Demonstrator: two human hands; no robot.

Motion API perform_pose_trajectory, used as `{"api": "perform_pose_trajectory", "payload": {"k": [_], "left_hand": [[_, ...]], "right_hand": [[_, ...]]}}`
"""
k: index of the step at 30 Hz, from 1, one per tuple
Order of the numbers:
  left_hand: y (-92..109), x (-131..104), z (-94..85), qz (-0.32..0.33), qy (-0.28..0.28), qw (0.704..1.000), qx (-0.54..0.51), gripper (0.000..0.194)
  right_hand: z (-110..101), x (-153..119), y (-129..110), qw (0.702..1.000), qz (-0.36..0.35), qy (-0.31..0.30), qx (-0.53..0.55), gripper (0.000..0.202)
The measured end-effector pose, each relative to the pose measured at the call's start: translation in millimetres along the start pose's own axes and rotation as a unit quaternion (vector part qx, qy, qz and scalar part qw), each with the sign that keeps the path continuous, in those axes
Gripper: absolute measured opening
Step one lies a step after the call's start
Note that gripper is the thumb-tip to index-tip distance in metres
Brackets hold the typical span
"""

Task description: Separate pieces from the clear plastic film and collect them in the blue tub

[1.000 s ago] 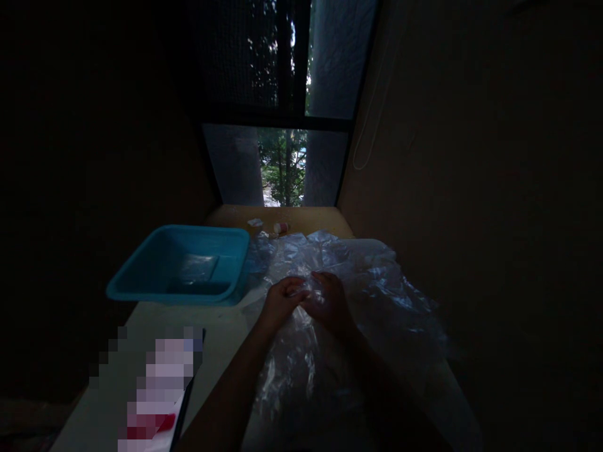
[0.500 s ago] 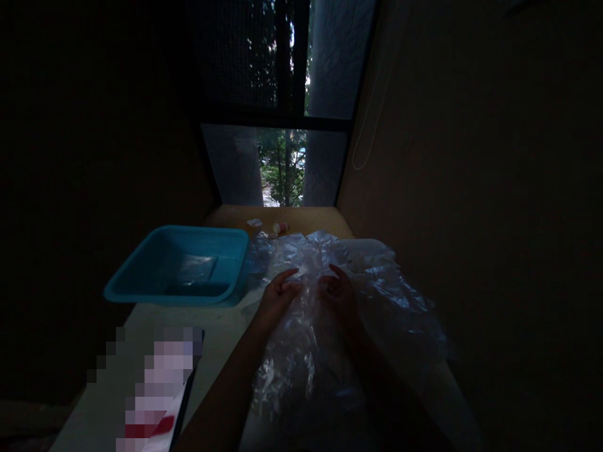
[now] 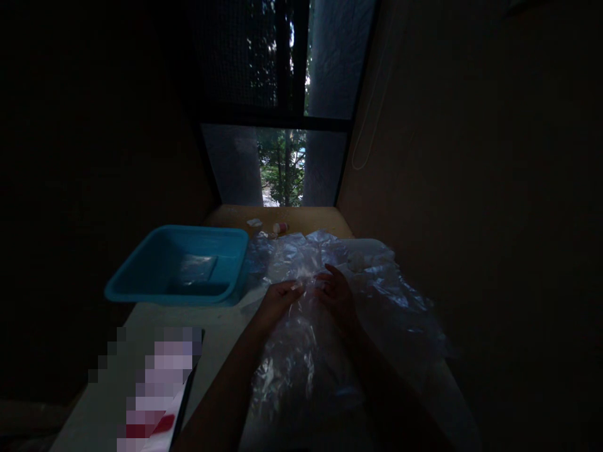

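A crinkled clear plastic bag (image 3: 304,351) spreads over the table in front of me and runs up between my two hands. My left hand (image 3: 280,298) pinches its gathered part, thumb against the curled fingers. Just across from it, my right hand (image 3: 336,298) grips the same part between thumb and fingertips, its index finger raised a little. More clear plastic (image 3: 400,295) lies heaped behind and to the right. Dim light hides the exact edges of the plastic and what the fingertips touch.
At the left a blue basin (image 3: 238,270) holds a flat clear packet (image 3: 195,267). A blurred-out flat item with a dark edge (image 3: 186,392) lies near the front left. On the far ledge are a small red-and-white bottle (image 3: 281,228) and a white scrap (image 3: 254,222), below a window.
My left fingers have closed from a loose curl into a pinch on the plastic. The right hand has shifted slightly left, its fingers closing in. The basin and ledge items stay put.
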State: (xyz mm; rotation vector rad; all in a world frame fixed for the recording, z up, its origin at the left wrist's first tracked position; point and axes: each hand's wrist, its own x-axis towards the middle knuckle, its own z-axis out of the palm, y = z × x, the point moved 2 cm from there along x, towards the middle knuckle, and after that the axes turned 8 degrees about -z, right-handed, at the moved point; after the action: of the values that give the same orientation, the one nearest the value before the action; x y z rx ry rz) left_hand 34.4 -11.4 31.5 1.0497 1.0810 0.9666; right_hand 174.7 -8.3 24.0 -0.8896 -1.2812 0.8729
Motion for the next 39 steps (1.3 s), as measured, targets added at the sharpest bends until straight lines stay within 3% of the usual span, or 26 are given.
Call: {"api": "perform_pose_trajectory", "payload": {"k": [8,13,17,19,23,30,39], "left_hand": [[-5,3,-6.1,-0.007,-0.005,1.000,0.009,0.030],[-2,0,-3.9,-0.015,-0.018,1.000,-0.012,0.028],[-2,-1,-2.6,-0.020,-0.043,0.997,-0.063,0.026],[-3,1,-2.7,-0.008,-0.031,0.996,-0.083,0.029],[-5,5,-2.9,0.025,0.027,0.999,-0.020,0.030],[-3,4,-3.1,0.045,0.035,0.998,0.035,0.038],[-2,1,-4.9,0.059,0.018,0.997,0.038,0.016]], "right_hand": [[0,-1,6,0.997,0.071,-0.020,-0.031,0.036],[-4,1,10,0.994,0.104,-0.037,-0.022,0.041],[-6,2,11,0.994,0.100,-0.030,-0.016,0.040],[-6,3,12,0.994,0.105,-0.030,-0.005,0.039],[-5,2,14,0.992,0.119,-0.048,0.022,0.039],[-4,2,10,0.992,0.114,-0.054,0.007,0.021],[-6,2,12,0.992,0.107,-0.062,-0.011,0.018]]}}
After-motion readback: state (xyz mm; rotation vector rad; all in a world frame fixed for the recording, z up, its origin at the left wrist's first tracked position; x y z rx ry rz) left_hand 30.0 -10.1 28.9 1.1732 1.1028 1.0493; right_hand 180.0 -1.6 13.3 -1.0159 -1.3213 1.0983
